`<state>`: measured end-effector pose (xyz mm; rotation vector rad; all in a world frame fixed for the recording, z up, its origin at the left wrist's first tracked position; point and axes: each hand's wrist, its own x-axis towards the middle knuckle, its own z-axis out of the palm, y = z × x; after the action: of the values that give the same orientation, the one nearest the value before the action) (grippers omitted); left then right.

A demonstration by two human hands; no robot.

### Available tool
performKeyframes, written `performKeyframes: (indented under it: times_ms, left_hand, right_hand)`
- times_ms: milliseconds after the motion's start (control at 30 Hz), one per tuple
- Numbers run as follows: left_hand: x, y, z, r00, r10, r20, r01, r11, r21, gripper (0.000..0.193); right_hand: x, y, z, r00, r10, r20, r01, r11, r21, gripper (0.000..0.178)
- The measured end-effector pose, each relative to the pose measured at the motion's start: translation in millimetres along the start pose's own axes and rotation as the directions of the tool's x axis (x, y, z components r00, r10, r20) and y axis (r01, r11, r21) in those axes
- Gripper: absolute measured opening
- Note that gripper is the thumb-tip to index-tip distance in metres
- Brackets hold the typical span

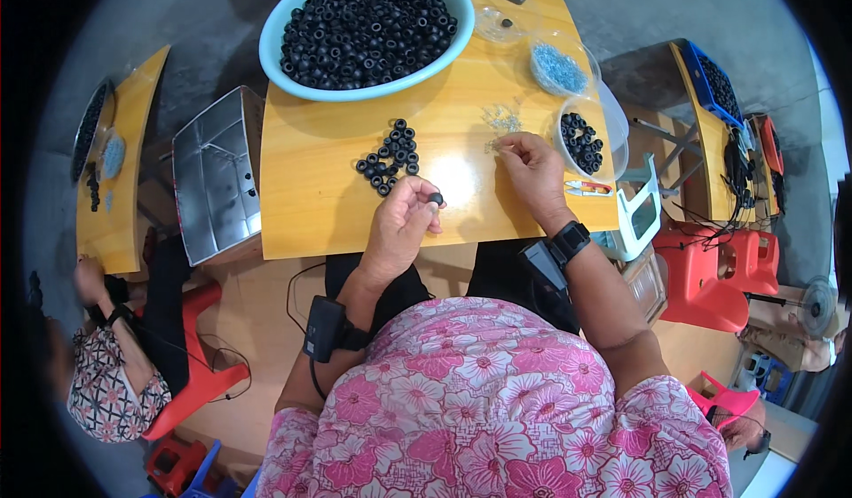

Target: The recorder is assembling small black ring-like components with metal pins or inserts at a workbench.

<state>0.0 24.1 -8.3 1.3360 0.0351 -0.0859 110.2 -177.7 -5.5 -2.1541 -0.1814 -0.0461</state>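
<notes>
My left hand pinches a small black ring-like piece between thumb and fingers, over the near part of the yellow table. Just beyond it lies a loose cluster of black ring-like pieces, several showing open centres. My right hand has its fingertips pressed together at the near edge of a scattering of tiny clear pieces. Whatever sits between those fingertips is too small to make out. Close to that hand stands a clear bowl holding more black pieces.
A light-blue basin heaped with black pieces takes up the table's far left. At the right are a tub of bluish clear bits, a round clear lid and red-handled snips. A lined box adjoins the left edge; another person sits beyond.
</notes>
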Motion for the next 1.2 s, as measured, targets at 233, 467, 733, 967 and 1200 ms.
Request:
performKeyframes:
  times_ms: [233,467,733,967,1200]
  left_hand:
    - [0.0,-1.4,-0.1,1.000,-0.019,-0.009,0.019,1.000,0.024,0.011]
    - [-1.8,-2.7,0.8,1.000,-0.009,0.009,0.009,1.000,0.023,0.011]
    - [-2.6,-0.2,1.7,1.000,-0.011,0.014,0.010,1.000,0.017,0.012]
    - [-1.1,2.6,5.4,0.999,-0.013,-0.037,0.016,0.997,0.075,0.012]
    - [-1.2,3.2,10.6,0.995,-0.041,-0.091,0.050,0.994,0.100,0.012]
  right_hand:
    - [-1.2,-8.2,-4.7,0.993,-0.115,0.025,0.117,0.987,-0.113,0.013]
    - [1.0,-12.9,1.7,0.960,-0.278,0.028,0.275,0.923,-0.269,0.014]
    - [-2.6,-17.6,-0.5,0.952,-0.280,0.122,0.304,0.903,-0.304,0.012]
    - [-10.0,-27.0,-1.5,0.893,-0.367,0.261,0.432,0.863,-0.261,0.010]
    - [-16.2,-28.6,3.5,0.839,-0.417,0.351,0.531,0.771,-0.353,0.010]
